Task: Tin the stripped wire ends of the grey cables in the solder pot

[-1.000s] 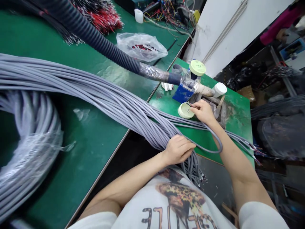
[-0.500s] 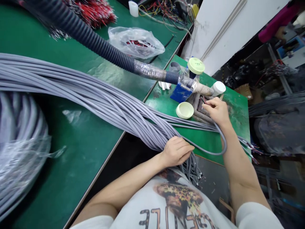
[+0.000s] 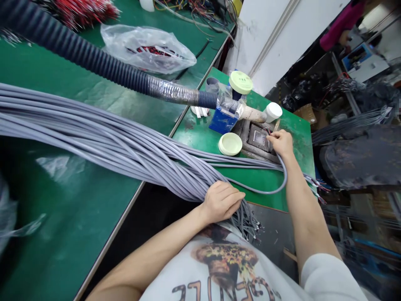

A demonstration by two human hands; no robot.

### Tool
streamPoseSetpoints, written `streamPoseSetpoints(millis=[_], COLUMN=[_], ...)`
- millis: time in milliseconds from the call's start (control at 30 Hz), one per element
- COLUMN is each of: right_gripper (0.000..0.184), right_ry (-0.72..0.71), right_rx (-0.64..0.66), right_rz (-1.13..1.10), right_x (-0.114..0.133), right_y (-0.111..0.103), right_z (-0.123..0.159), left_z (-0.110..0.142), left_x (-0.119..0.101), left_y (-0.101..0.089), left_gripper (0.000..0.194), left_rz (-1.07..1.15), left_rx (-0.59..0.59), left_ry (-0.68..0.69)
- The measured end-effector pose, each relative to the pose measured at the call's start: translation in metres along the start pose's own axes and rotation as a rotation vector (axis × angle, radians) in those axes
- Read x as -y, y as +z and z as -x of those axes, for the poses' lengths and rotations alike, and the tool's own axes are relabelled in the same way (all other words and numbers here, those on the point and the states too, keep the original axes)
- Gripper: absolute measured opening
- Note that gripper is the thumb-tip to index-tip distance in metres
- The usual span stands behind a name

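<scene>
Clock directions run from the centre of view.

1. Large green table (image 3: 72, 200), 8 o'clock.
2. Grey cable bundle (image 3: 125, 142), sweeping from 9 o'clock to loose ends at 5.
3. Small green table (image 3: 257, 177), 3 o'clock.
4. Corrugated hose (image 3: 94, 58), 10 o'clock, its pale end at 2, beside the square well.
5. Square well (image 3: 255, 152), 3 o'clock, shiny inside; contents not identifiable.
6. Left hand (image 3: 223, 201), 5 o'clock; fingers curled down over the bundle.
7. Right hand (image 3: 282, 143), 3 o'clock; thumb and fingertips pinched together on one cable's end.
8. Pale dish (image 3: 230, 151), just left of the well.
9. Single cable (image 3: 284, 177), looping from near the left hand, at 5 o'clock, to the right, at 3.
10. Wire ends (image 3: 268, 131), at the well's edge; contact unclear.

Hazards, as judged: a dipping wrist could bring fingertips against the well; a tight loop could spring the wires aside; a slack left grip could let the bundle slide off the edge.
</scene>
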State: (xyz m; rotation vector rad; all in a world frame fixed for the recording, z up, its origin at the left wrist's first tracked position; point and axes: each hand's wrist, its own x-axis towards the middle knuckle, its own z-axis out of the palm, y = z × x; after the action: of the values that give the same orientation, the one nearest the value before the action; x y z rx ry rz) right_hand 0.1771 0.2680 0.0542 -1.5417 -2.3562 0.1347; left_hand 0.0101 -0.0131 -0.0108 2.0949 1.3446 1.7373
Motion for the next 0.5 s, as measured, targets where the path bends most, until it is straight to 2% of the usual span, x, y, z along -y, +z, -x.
streamPoseSetpoints(millis=[500], right_gripper=[0.016], right_ry=[-0.008], right_rx=[0.06], right_rz=[0.037], right_x=[-0.001], right_y=[0.01], right_z=[-0.004], left_z=[0.0], left_x=[0.0], left_y=[0.0], left_gripper=[0.021], left_rz=[-0.02], left_rx=[0.004], left_ry=[0.003])
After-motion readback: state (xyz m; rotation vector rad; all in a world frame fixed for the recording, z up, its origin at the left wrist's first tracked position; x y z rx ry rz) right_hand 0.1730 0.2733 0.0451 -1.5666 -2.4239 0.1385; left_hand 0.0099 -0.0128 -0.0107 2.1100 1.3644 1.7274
